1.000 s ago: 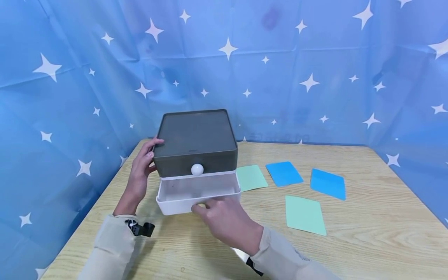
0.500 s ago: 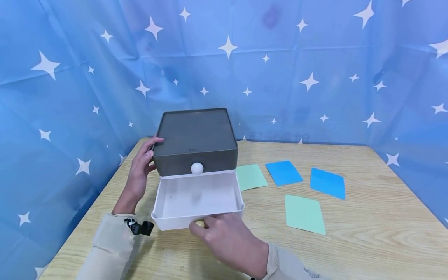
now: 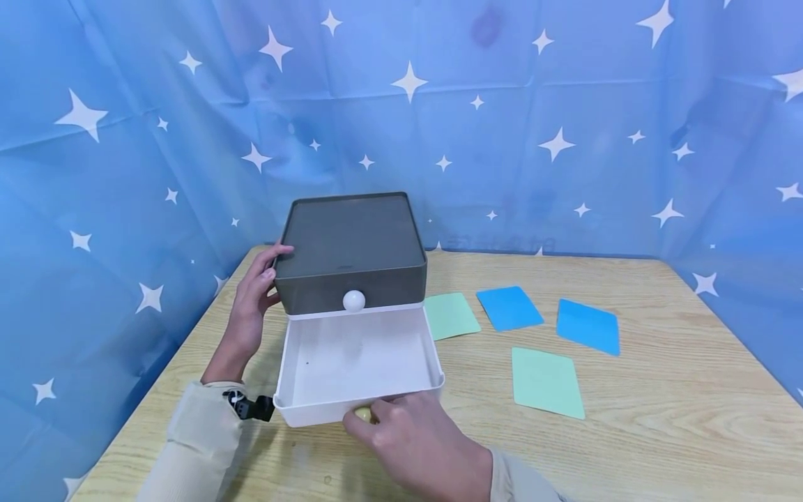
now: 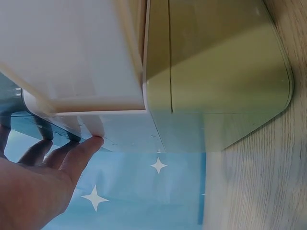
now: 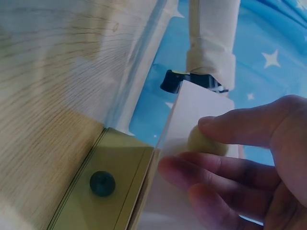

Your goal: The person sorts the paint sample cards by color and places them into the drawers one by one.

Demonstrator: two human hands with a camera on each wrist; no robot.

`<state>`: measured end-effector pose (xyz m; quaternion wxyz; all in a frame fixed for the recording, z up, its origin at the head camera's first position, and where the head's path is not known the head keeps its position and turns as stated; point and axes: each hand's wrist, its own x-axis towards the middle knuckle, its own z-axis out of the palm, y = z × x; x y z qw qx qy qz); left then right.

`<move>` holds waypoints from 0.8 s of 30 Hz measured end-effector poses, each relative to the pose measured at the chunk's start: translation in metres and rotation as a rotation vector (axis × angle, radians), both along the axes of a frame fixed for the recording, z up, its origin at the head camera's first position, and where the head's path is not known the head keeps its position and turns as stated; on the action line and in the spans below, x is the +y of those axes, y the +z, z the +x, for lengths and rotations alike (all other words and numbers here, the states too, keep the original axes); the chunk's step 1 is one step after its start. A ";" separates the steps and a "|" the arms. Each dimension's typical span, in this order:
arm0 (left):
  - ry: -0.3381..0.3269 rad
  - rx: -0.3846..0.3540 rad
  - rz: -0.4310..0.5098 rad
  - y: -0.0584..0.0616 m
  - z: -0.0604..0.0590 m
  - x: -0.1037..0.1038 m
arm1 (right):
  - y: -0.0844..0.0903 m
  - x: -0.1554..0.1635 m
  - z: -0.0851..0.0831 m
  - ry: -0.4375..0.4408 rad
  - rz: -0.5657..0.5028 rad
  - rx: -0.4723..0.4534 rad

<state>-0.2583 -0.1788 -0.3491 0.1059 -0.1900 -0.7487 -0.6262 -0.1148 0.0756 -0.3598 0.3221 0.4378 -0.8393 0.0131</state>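
Further out now slides the white drawer (image 3: 359,362) — right hand (image 3: 419,446) pinching its knob (image 3: 362,414), left hand (image 3: 251,307) flat against the grey box (image 3: 350,244).

- Looks like a staged recording booth, not a real home or office
- blue star-print backdrop cloth (image 3: 564,104) fills the upper frame and both sides
- plain wooden table (image 3: 659,432) across the bottom

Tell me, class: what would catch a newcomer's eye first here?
The white drawer, pulled far out of the grey box at the table's left, with the right hand pinching its knob. The left hand rests on the box's side; four coloured cards lie to the right.
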 end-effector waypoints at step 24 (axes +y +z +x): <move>0.001 -0.005 0.025 0.000 0.002 0.001 | 0.006 0.106 -0.032 0.269 0.079 -0.936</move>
